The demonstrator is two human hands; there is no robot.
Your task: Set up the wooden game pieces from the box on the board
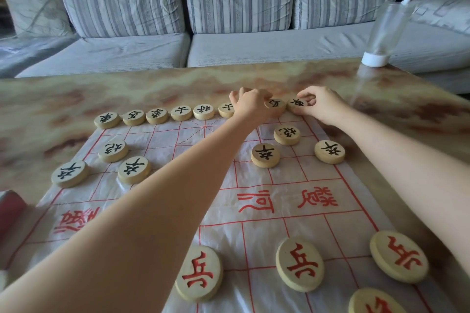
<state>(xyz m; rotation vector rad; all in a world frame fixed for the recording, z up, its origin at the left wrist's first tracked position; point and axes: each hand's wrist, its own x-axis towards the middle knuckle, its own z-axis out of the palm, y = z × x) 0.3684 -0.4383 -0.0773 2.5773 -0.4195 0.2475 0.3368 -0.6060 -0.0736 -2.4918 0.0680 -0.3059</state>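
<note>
Head view showed the thin white plastic-sheet board with red grid lines [267, 183] spread on the marbled stone bench [76, 99]. From the left, round pale wooden discs with black characters [156, 115] lined the far edge in a row, with more black pieces scattered below them. The left hand [250, 104] rested at that row, fingers curled together around a black-marked disc [276, 105], its grip partly hidden. Just beside it, the right hand [321, 104] had its fingers pinched on the end disc [297, 104] at the board's corner. Red-marked wooden discs [300, 264] sat near the viewer. The pieces looked stiff, light and smooth, best pinched by the rim; the flimsy sheet would likely wrinkle if dragged.
</note>
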